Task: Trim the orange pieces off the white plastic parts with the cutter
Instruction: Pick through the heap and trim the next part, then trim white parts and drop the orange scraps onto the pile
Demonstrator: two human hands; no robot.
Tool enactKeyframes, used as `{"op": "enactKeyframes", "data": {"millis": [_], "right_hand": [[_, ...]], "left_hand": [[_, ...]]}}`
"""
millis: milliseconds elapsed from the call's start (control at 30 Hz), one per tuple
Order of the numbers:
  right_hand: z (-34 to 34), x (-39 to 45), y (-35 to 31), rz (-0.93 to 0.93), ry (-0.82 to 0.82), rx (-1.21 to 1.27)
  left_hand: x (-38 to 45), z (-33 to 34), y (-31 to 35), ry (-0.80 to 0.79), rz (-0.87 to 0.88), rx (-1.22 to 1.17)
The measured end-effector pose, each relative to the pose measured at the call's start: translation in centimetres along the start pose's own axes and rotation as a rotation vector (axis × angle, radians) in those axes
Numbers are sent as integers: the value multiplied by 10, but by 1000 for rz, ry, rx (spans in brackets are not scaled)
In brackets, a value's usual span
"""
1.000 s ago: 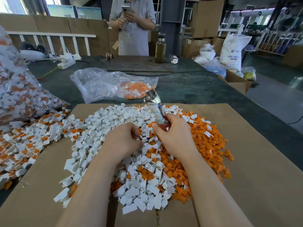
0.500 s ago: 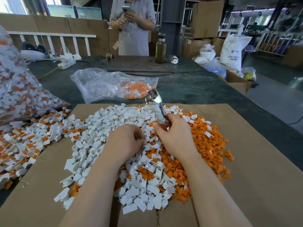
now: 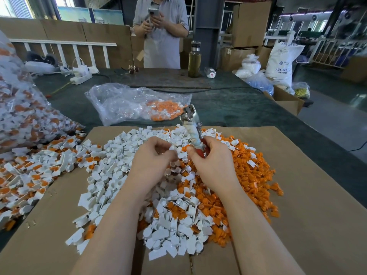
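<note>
Curled round the red handles of a silver metal cutter, the right hand holds it with the head tilted up and away. Just left of it, the left hand pinches a small white plastic part at its fingertips. Both forearms reach over the mixed white-and-orange heap on brown cardboard; beyond the cutter lies a clear plastic bag.
</note>
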State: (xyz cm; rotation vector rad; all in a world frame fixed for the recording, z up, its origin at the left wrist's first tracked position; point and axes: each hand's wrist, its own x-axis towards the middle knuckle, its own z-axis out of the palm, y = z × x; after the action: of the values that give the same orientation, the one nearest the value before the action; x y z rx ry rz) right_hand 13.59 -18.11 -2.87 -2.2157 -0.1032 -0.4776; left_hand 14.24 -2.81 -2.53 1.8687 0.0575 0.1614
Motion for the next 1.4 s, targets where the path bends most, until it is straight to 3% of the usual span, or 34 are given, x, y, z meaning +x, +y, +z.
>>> {"op": "enactKeyframes", "data": {"millis": [100, 267, 767, 1133, 1400], "right_hand": [[0, 1, -1, -3, 4, 15], [0, 0, -2, -2, 17, 95], [1, -1, -4, 0, 39, 167], [2, -2, -4, 11, 49, 150], [2, -4, -6, 8, 50, 102]], "left_hand": [[-4, -1, 6, -41, -109, -405], [-4, -3, 10, -92, -193, -588], [-5, -1, 9, -199, -90, -417], [-9, 8, 10, 67, -49, -363], [-11, 9, 11, 93, -67, -399]]}}
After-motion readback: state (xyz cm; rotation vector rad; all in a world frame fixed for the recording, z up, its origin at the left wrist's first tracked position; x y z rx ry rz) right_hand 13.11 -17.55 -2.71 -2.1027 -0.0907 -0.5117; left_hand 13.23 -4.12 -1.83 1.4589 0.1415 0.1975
